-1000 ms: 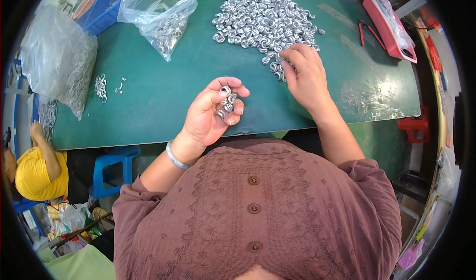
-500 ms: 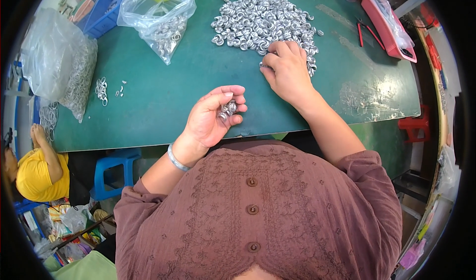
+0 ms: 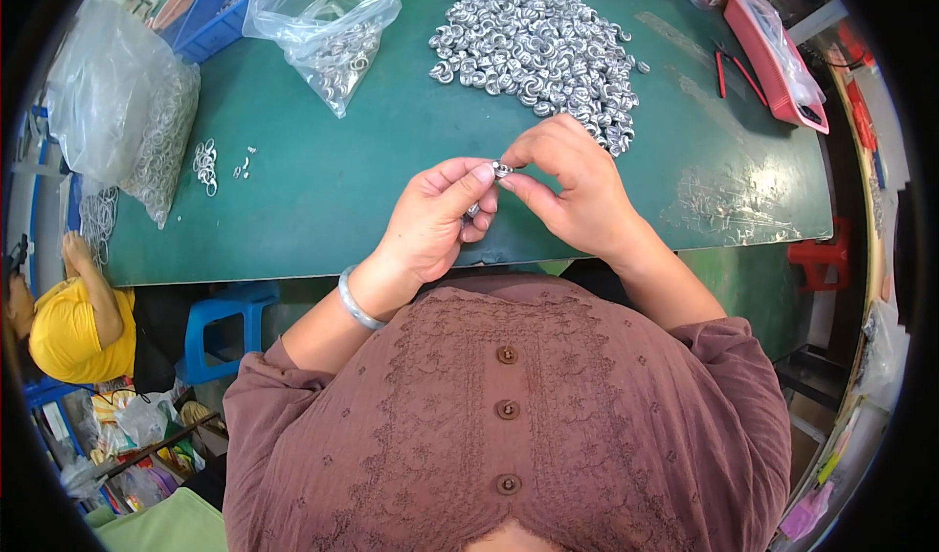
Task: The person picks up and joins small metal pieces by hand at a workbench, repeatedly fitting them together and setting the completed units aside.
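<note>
My left hand [image 3: 436, 212] is closed over several small silver metal pieces, partly hidden under its fingers. Between its thumb and forefinger and those of my right hand [image 3: 575, 184], one small curved silver metal piece [image 3: 502, 170] is pinched, so both hands meet on it. A large pile of the same curved silver pieces [image 3: 533, 44] lies on the green table beyond my hands.
A clear bag of silver parts [image 3: 337, 53] and a larger bag of rings [image 3: 161, 151] stand at left, near loose rings [image 3: 204, 166]. Red-handled pliers [image 3: 736, 75] lie by a pink tray [image 3: 773, 58]. A person in yellow [image 3: 83, 327] sits at far left.
My right hand has come back from the pile's near edge to my left hand. A silver piece is now held between both hands, and my left fingers have closed further.
</note>
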The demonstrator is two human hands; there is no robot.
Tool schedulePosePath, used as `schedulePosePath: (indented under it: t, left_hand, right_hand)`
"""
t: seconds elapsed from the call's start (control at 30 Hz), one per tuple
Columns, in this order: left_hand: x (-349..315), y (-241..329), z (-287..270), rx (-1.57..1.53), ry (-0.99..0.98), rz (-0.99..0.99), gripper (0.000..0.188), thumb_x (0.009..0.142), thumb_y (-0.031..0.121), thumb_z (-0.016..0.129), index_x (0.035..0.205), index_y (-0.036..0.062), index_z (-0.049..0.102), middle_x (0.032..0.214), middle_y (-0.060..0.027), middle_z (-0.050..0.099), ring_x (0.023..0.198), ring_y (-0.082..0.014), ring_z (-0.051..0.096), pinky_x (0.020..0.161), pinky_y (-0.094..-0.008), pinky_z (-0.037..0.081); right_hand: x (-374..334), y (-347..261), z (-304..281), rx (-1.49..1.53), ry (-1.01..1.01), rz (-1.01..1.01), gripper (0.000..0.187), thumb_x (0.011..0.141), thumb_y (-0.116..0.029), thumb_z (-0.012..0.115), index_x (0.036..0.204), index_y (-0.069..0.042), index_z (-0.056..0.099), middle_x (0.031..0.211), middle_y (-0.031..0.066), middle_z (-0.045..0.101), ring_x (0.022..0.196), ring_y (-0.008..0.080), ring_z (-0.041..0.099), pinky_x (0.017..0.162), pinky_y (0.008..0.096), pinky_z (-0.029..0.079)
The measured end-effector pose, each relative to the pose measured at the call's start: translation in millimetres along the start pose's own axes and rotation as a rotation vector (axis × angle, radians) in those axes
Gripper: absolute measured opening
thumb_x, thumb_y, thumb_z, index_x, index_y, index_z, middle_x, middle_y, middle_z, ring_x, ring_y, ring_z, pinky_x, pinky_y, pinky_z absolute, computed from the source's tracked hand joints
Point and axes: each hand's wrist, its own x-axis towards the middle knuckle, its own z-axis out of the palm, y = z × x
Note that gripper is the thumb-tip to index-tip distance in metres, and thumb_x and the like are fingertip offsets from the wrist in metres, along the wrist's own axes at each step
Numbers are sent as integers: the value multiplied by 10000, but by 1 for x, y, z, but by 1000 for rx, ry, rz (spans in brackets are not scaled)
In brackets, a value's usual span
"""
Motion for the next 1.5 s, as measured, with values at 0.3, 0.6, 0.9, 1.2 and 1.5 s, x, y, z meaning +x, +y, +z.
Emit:
schedulePosePath:
  t: [0.3,0.6,0.9,1.2,1.5]
  left_hand:
    - [-4,-1,0,5,-25,26,183,867,226,514,856,48,556,656,7,514,518,-59,435,422,-167,300]
    - [-7,0,3,93,48,70,162,851,225,542,834,67,572,638,19,511,509,-49,423,437,-164,301]
    - [-8,-1,4,88,76,94,103,830,172,578,831,70,572,650,21,515,522,-42,422,452,-162,307]
    - [-8,0,4,98,78,92,103,814,147,599,864,61,574,659,23,514,539,-34,425,460,-157,315]
    - [-8,-2,4,189,26,209,158,781,91,625,918,32,571,699,33,526,558,-20,421,475,-149,325]
  right_hand:
    - [-5,-2,4,50,39,25,156,659,-28,633,790,-58,554,777,54,564,753,235,518,663,326,404]
    - [-14,-2,8,263,48,277,104,706,-48,632,793,-54,574,743,33,564,695,170,521,590,274,410]
    - [-16,-1,9,350,30,310,74,746,-28,583,819,-27,591,746,43,568,664,144,505,558,250,406]
    - [-17,-2,9,384,26,320,88,751,-21,577,836,-17,599,746,49,571,653,138,507,566,247,411]
    - [-16,-2,9,421,35,331,103,734,-28,607,837,-16,604,746,49,572,626,115,505,563,235,420]
